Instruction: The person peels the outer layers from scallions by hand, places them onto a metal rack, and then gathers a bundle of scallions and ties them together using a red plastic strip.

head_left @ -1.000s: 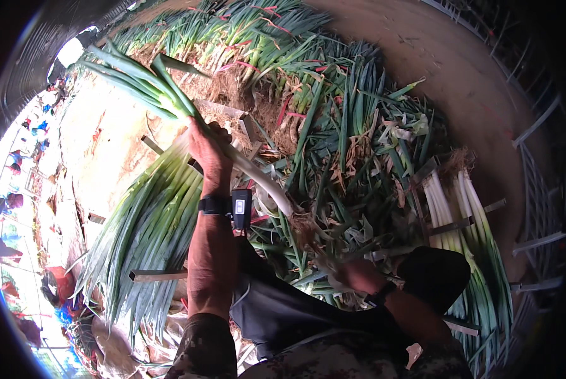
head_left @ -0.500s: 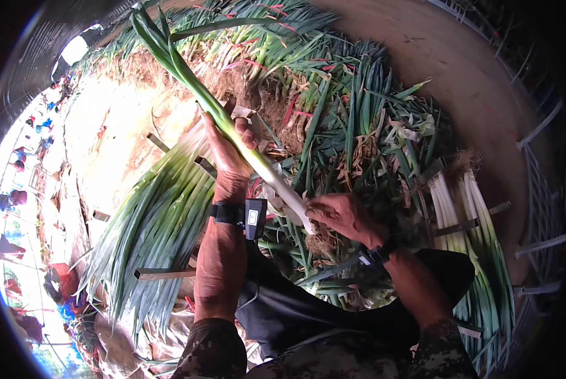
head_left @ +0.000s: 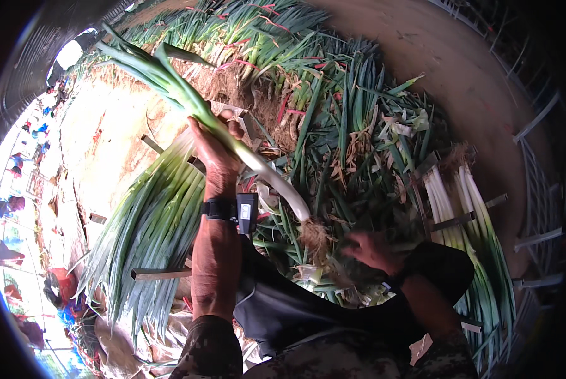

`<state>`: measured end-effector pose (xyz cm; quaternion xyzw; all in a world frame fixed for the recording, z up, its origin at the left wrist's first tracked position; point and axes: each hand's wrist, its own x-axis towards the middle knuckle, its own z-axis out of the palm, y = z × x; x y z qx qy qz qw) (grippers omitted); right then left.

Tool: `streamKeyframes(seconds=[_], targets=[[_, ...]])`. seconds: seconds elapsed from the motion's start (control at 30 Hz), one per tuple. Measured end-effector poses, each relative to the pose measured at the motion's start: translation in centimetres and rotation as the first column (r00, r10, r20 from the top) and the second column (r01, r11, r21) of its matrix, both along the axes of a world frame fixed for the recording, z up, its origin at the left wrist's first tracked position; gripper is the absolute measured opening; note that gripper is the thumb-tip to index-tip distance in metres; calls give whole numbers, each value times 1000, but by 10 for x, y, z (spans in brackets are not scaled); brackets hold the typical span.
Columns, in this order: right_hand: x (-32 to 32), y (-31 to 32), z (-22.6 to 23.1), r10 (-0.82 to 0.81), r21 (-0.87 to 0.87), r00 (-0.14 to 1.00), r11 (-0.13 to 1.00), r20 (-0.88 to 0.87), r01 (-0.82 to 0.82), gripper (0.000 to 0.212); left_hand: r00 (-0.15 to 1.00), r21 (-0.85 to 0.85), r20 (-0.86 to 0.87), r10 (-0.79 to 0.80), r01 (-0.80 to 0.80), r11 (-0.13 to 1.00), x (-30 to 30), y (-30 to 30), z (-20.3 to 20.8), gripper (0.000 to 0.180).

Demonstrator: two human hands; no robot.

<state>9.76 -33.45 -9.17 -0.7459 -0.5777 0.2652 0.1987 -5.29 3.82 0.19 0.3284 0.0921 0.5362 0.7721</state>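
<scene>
L hand: centre-left of frame, fingers closed round the stalk of a green onion, gripping it approx. mid-length.
Green onion: ran diagonally; green leaves fanned to upper left of frame, white shaft sloped down to centre, root tuft at lower end, just beside R hand.
R hand: lower centre-right, blurred; fingers pointed toward root tuft; whether they touched it or were open/closed: cannot tell.
L wrist: dark strap w/ small black device attached.
Sorted bundle, left: trimmed onions laid parallel on ground, left of L forearm.
Sorted bundle, right: white shafts side by side, right of frame.
Loose pile: untrimmed onions w/ soil, upper centre.
Lap: dark apron, lower centre.
</scene>
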Motion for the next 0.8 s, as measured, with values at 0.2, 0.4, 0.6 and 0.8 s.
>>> streamKeyframes(seconds=[0.2, 0.4, 0.6, 0.8], targets=[[-28, 90, 66, -135, 529, 935, 794, -327, 299, 32, 993, -157, -38, 108, -113, 981, 20, -26, 14, 33], [-37, 125, 44, -106, 494, 929, 822, -355, 282, 31, 998, -53, -17, 63, -64, 997, 20, -33, 13, 25], [-38, 124, 18, -125, 436, 877, 829, -464, 349, 24, 989, -91, 133, -60, 72, 993, 22, -49, 24, 34], [-39, 113, 23, -109, 384, 792, 830, -601, 406, 17, 948, -66, 176, -266, 281, 957, 18, -53, 33, 50]])
